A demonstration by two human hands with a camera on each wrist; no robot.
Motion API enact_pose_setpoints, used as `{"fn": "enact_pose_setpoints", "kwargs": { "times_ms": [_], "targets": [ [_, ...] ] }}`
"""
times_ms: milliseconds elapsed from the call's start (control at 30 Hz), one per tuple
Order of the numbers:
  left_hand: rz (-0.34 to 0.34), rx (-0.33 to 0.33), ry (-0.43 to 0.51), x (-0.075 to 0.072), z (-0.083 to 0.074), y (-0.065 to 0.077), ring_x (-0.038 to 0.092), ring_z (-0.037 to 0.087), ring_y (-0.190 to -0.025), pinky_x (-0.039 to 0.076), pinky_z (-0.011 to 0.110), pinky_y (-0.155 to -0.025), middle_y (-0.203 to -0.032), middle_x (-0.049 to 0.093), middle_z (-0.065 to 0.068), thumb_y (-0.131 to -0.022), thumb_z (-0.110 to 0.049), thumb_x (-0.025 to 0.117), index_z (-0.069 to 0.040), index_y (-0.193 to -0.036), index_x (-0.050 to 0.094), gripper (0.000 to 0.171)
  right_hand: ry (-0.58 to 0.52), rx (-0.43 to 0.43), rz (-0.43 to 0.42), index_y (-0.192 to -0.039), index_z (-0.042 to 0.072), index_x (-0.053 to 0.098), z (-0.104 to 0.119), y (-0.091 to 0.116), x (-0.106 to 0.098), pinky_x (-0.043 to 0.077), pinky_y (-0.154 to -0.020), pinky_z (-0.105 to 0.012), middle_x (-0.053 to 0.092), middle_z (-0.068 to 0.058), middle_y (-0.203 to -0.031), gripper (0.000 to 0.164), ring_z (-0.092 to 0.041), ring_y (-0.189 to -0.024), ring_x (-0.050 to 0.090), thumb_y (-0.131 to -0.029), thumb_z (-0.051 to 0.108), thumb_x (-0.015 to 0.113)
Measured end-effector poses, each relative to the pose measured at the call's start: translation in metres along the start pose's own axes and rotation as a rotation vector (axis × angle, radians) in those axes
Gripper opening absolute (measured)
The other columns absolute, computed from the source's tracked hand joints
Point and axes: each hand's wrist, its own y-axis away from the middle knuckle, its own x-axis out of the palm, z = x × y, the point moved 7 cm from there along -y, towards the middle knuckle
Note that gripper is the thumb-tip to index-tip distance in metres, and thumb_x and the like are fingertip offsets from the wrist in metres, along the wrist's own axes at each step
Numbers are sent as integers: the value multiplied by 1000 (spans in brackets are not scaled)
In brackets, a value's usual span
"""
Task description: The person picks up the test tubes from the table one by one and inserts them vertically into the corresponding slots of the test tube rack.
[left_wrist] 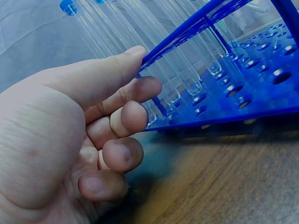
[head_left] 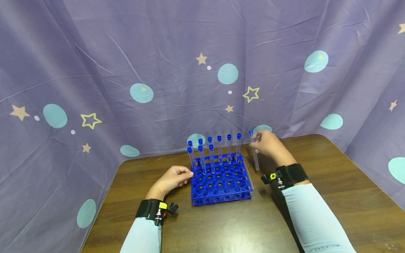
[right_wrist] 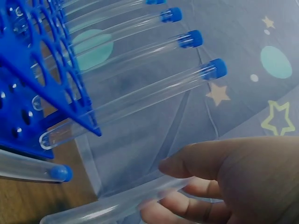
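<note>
A blue test tube rack (head_left: 221, 186) stands on the table, with several clear, blue-capped test tubes (head_left: 211, 160) upright in its back two rows. My left hand (head_left: 175, 178) pinches the left edge of the rack's top plate between thumb and index finger; its other fingers curl loosely below, as the left wrist view shows. To the right of the rack, my right hand (head_left: 267, 144) holds one capped test tube (head_left: 255, 160) between thumb and fingers, slightly tilted, cap up. In the right wrist view that tube's cap is hidden behind the hand (right_wrist: 252, 182).
Another blue-capped tube (right_wrist: 32, 170) lies beside the rack's right side in the right wrist view. Behind the wooden table (head_left: 221, 228) hangs a purple curtain (head_left: 177, 70) with stars and dots. The rack's front rows have bare holes.
</note>
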Motion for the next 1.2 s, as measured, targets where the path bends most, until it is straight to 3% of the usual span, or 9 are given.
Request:
{"fn": "enact_pose_setpoints", "kwargs": {
  "times_ms": [333, 533, 967, 1200],
  "targets": [
    [0, -8, 10, 0, 1, 1, 51, 8, -61, 46, 23, -61, -71, 61, -7, -113, -23, 72, 4, -109, 79, 28, -60, -23, -103, -128, 6, 64, 13, 10, -15, 59, -77, -37, 80, -15, -108, 35, -35, -92, 83, -103, 27, 76],
    [4, 1, -1, 1, 0, 1, 51, 8, -61, 46, 24, -61, -72, 61, -7, -113, -23, 72, 3, -107, 79, 28, -32, -104, -211, -123, 6, 67, 24, 14, -27, 57, -87, -46, 81, -18, -110, 35, -34, -92, 77, -102, 29, 81],
    [0, -3, 12, 1, -2, 2, 52, 8, -61, 47, 24, -62, -71, 61, -7, -113, -21, 71, 4, -109, 79, 26, -66, -312, -375, -121, 1, 68, 48, 25, -41, 56, -81, -38, 77, -11, -99, 31, -31, -90, 76, -101, 20, 84],
    [3, 8, 14, 0, -3, 2, 52, 8, -61, 46, 24, -62, -72, 61, -8, -113, -21, 71, 7, -112, 78, 29, -107, -443, -445, -114, 2, 67, 58, 31, -45, 51, -74, -21, 75, -11, -94, 26, -22, -83, 69, -98, 9, 86]
  ]
}}
